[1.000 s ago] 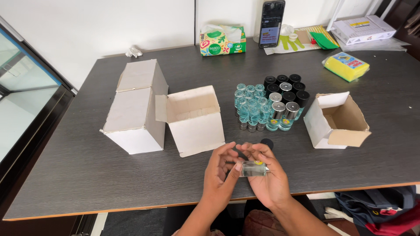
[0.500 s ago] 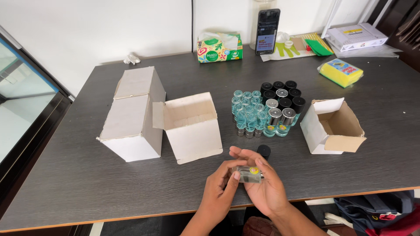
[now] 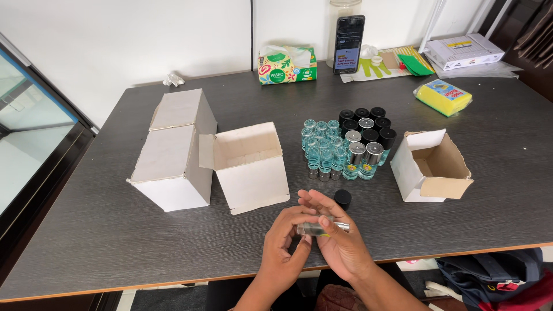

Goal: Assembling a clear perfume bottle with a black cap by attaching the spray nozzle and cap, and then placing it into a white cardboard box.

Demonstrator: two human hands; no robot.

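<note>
My left hand (image 3: 283,242) and my right hand (image 3: 337,233) meet near the table's front edge, both gripping a small clear glass bottle (image 3: 322,228) with a silver neck, held sideways. A loose black cap (image 3: 343,198) stands on the dark table (image 3: 86,236) just beyond my right hand. Behind it is a cluster of small bottles (image 3: 345,144) filled with blue liquid, some with silver tops, some with black caps.
An open white box (image 3: 249,167) lies on its side left of the bottles, with two closed white boxes (image 3: 173,150) beside it. A smaller open box (image 3: 432,167) sits at the right. A tissue box (image 3: 286,65), phone (image 3: 349,44), yellow sponge (image 3: 443,97) line the back.
My hands have drawn slightly nearer the table's front edge, still holding the bottle. The black cap now shows clear of my fingers.
</note>
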